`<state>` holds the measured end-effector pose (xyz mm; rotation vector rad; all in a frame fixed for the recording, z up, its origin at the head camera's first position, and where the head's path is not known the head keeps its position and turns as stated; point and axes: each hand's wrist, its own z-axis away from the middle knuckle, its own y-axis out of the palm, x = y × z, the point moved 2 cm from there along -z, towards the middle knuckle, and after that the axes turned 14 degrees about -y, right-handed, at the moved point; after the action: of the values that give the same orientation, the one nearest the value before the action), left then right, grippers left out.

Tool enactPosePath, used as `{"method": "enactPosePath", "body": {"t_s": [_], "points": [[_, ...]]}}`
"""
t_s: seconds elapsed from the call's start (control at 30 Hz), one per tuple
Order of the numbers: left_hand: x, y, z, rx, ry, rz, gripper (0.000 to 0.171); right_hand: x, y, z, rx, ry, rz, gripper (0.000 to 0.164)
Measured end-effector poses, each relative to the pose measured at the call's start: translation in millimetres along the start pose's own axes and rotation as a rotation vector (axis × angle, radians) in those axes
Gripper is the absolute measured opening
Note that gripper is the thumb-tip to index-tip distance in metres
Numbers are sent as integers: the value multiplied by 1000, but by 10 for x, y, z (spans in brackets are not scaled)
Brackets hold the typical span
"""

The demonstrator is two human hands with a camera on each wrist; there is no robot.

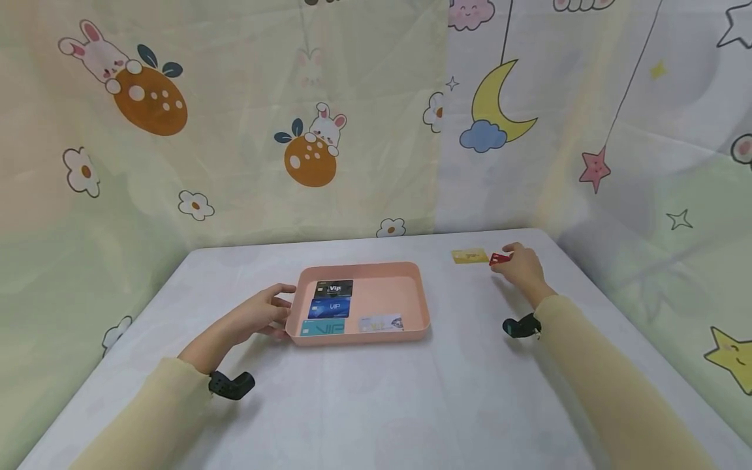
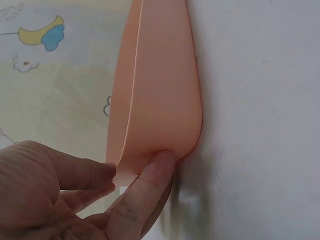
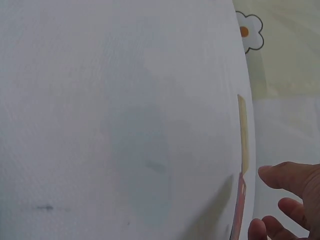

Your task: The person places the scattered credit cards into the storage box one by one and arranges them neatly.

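My left hand (image 1: 266,314) is at the left end of a pink tray (image 1: 420,287), its fingers spread along the outer wall. In the left wrist view one fingertip (image 2: 162,160) touches the tray's outside near its base, and others sit by the rim. Out at the back right, my right hand (image 1: 523,269) hovers over a red card (image 1: 499,258), partly hiding it. The right wrist view shows the red card (image 3: 239,210) lying on the table, with thumb and fingers parted above it. Beside it lies a gold card (image 1: 469,256).
In the tray, a black card (image 1: 333,289), a blue card (image 1: 329,308) and a teal card (image 1: 323,328) form a column at left. A silver-white card (image 1: 380,323) lies near its front wall. Printed cloth hangs behind the white table (image 1: 376,405).
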<state>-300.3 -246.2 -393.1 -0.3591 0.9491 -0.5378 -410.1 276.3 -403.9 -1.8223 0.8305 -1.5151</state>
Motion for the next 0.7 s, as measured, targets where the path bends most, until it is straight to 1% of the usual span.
{"method": "enactPosePath", "body": {"t_s": [0.17,0.3,0.43,0.57,0.7], "points": [[14,-2,-11,2,-9,-2,65,-134,-23,1,-12,20,-23,67],[8,-3,-18,1,-7,-7,66,-221,-26,-2,2,21,-16,67],[6,11,-29,6,-17,-6,66,-302,-10,-29,24,50,-7,68],[5,9,-28,13,-25,0,66,-358,-4,-63,45,84,19,76],[-4,-12,-1,18,-12,3,66,-365,-35,-80,35,78,43,84]]}}
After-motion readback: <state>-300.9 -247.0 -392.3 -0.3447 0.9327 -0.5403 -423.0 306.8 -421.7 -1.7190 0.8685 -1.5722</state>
